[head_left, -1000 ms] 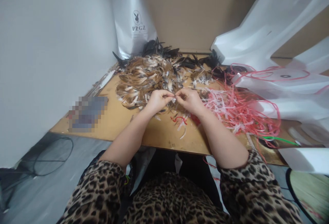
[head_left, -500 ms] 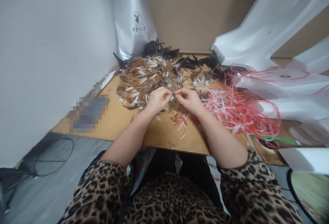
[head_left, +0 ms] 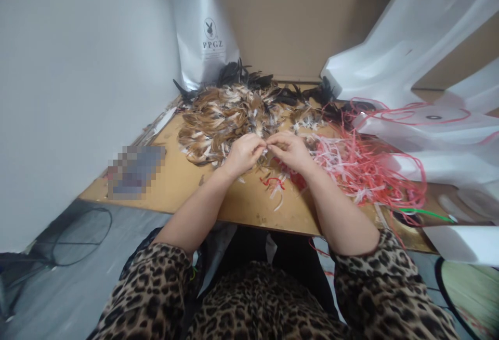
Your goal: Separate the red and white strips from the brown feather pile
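My left hand (head_left: 244, 153) and my right hand (head_left: 290, 150) meet fingertip to fingertip at the near edge of a pile of brown and white feathers (head_left: 222, 116). Both pinch something small between them, most likely a feather or a tie; it is too small to name. The pile lies on a wooden tabletop (head_left: 175, 184). A tangle of red and pink plastic strips (head_left: 358, 168) spreads to the right of my right hand. A few red and white scraps (head_left: 275, 184) lie just below my hands.
Black feathers (head_left: 241, 76) line the back of the pile. A silver bag printed PPGZ (head_left: 205, 33) leans at the back left. White plastic bags (head_left: 421, 69) heap up on the right. A white wall runs along the left. A green strip (head_left: 423, 211) lies near the right front.
Both hands stay together at the same spot; the fingers shifted slightly as they work the small thing. The view rose a little.
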`<state>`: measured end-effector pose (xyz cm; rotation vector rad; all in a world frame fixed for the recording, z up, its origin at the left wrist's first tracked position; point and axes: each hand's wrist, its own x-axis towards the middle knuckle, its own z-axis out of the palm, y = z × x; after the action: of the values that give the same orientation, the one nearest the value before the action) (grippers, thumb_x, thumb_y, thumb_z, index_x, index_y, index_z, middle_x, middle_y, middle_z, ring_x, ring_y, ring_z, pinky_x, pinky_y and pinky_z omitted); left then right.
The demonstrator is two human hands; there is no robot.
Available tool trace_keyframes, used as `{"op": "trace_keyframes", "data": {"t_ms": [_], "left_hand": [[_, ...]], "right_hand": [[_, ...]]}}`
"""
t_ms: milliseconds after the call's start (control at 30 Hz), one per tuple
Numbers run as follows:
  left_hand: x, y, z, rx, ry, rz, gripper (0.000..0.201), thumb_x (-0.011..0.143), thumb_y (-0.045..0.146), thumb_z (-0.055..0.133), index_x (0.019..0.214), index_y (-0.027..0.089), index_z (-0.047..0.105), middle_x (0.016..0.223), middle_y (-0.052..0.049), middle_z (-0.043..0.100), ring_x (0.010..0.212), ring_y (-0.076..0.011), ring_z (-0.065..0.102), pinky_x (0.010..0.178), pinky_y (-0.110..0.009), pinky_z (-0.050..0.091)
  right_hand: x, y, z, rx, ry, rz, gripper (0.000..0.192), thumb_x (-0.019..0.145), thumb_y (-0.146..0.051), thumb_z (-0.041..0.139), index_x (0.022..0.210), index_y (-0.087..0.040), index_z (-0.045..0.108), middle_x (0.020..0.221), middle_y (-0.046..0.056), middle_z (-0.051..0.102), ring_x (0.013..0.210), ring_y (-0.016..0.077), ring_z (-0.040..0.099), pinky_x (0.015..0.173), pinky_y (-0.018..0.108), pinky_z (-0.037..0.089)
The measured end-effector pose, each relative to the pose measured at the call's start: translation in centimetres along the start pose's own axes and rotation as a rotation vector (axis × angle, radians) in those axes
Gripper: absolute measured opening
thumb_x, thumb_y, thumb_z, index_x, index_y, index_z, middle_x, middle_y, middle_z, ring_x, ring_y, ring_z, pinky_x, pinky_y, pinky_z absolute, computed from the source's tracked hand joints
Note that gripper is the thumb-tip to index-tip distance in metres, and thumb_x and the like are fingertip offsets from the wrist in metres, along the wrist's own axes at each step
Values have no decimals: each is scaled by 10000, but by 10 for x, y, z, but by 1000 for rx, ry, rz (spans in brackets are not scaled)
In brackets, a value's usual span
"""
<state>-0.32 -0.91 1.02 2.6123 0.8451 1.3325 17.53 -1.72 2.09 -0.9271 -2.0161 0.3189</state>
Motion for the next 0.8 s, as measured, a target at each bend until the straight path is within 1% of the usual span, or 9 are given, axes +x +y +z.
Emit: {"op": "trace_keyframes", "data": {"t_ms": [67,233,333,467,567,667,800], "left_hand": [[0,0,0,9,-3,9,141,838,192,458,795,158,588,783,-56,608,777,-136,539,734,-270,414],[-1,2,-1,28,-13,19,145,841,186,448,819,160,588,797,-62,610,797,-143,542,754,-282,416],[-1,3,-1,25,-22,20,147,841,184,448,823,164,592,805,-62,612,806,-145,548,764,-286,419],[-1,4,-1,-14,-21,18,146,836,180,456,822,162,600,806,-61,622,807,-141,553,768,-287,427],[-1,4,0,-48,-2,-9,146,830,174,463,809,158,607,801,-59,628,789,-133,560,751,-275,436],[-1,3,2,-63,35,-67,138,817,170,482,806,153,619,783,-51,629,743,-120,566,701,-250,441],[-1,0,5,-85,73,-116,130,800,165,508,804,153,638,767,-45,633,706,-110,570,669,-231,441]], "right_hand": [[0,1,-1,33,-13,26,97,758,-215,590,788,-189,679,810,48,684,792,166,603,799,339,433],[2,0,-8,159,-104,72,101,754,-271,613,761,-202,686,788,36,678,772,157,607,759,317,462],[2,1,-10,158,-108,85,89,742,-266,624,752,-202,686,776,29,676,763,155,604,746,307,462],[0,1,-10,104,-99,80,82,743,-231,602,723,-186,667,748,25,663,736,148,593,730,293,452],[0,-2,-8,50,-79,72,90,743,-204,570,707,-178,648,731,24,651,699,140,583,695,275,444],[-1,-3,-5,-64,-39,50,87,730,-179,551,716,-178,637,708,22,641,657,137,568,663,266,424],[-2,0,-3,-228,9,9,88,737,-187,541,726,-179,628,691,29,639,657,153,565,702,290,406]]}}
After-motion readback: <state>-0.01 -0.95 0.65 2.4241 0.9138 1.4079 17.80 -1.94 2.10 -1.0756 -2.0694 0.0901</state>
